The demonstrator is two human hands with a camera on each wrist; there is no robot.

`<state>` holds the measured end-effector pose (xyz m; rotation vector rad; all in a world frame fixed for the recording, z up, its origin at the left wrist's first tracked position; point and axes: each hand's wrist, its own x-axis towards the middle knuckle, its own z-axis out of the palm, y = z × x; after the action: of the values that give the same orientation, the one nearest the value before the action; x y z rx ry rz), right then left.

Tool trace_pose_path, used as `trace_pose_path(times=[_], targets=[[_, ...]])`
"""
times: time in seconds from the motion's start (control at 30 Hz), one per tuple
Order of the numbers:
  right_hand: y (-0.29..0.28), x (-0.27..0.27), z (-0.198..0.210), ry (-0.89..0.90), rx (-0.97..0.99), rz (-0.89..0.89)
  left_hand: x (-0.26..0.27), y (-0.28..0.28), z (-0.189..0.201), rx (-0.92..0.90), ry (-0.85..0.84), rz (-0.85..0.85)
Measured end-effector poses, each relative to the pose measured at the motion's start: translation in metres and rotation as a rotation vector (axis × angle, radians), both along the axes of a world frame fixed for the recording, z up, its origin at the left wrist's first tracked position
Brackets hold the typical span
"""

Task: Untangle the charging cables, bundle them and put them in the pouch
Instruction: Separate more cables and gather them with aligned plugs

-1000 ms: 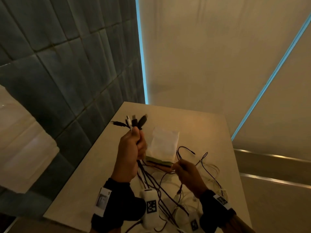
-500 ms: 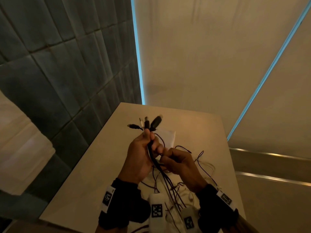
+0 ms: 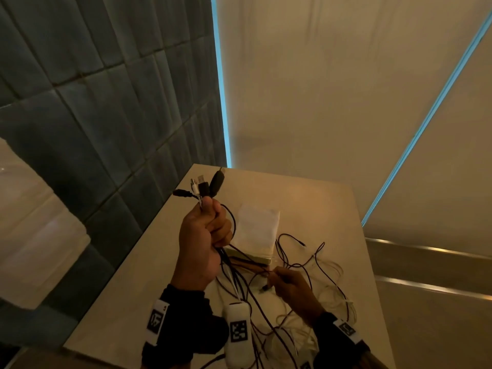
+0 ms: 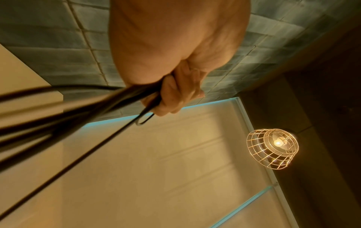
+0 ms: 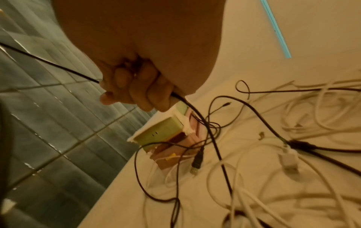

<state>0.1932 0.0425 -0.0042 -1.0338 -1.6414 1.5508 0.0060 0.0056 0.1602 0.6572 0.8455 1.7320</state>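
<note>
My left hand [image 3: 205, 230] is raised above the table, fist closed round a bunch of cable ends; several plugs [image 3: 205, 183] fan out above the thumb. In the left wrist view that left hand [image 4: 175, 95] grips dark cables [image 4: 78, 108] that trail down. Lower and to the right, my right hand [image 3: 285, 280] holds one thin black cable; the right wrist view shows its fingers [image 5: 136, 95] curled round that black cable [image 5: 195, 111]. The pale pouch [image 3: 257, 233] lies flat on the table beyond both hands, its green-edged mouth [image 5: 160, 129] facing me.
Black and white cables [image 3: 319, 288] lie tangled on the beige table [image 3: 332, 209] right of and below the pouch. A black USB plug [image 5: 197, 160] and a white plug [image 5: 289, 160] rest among them. A tiled wall [image 3: 106, 129] borders the table's left edge.
The right hand has drawn back from the left hand, down and to the right toward the table, sliding along a black cable. The left hand stays raised with the plug ends.
</note>
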Motion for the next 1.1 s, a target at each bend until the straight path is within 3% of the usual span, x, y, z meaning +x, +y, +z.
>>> trace_pose_path(times=[0.33, 0.43, 0.53, 0.73, 0.83, 0.97, 1.1], targets=[[0.006, 0.000, -0.048, -0.207, -0.044, -0.067, -0.009, -0.001, -0.002, -0.093, -0.032, 0.085], [0.014, -0.004, -0.020, -0.145, -0.069, -0.210, -0.005, -0.001, -0.008, -0.185, -0.006, 0.075], [0.022, -0.011, 0.035, 0.122, -0.086, -0.268, 0.003, 0.000, -0.016, -0.289, 0.060, 0.057], [0.009, -0.019, 0.109, 0.350, 0.136, -0.090, 0.022, 0.005, -0.022, -0.412, 0.160, -0.007], [0.000, -0.017, 0.113, 0.377, 0.117, -0.014, 0.025, 0.006, -0.022, -0.383, 0.209, -0.018], [-0.003, -0.014, 0.091, 0.304, 0.030, 0.049, 0.028, 0.006, -0.015, -0.244, -0.104, -0.101], [-0.002, -0.004, 0.056, 0.216, -0.117, 0.070, 0.024, 0.008, -0.011, -0.080, -0.124, -0.109]])
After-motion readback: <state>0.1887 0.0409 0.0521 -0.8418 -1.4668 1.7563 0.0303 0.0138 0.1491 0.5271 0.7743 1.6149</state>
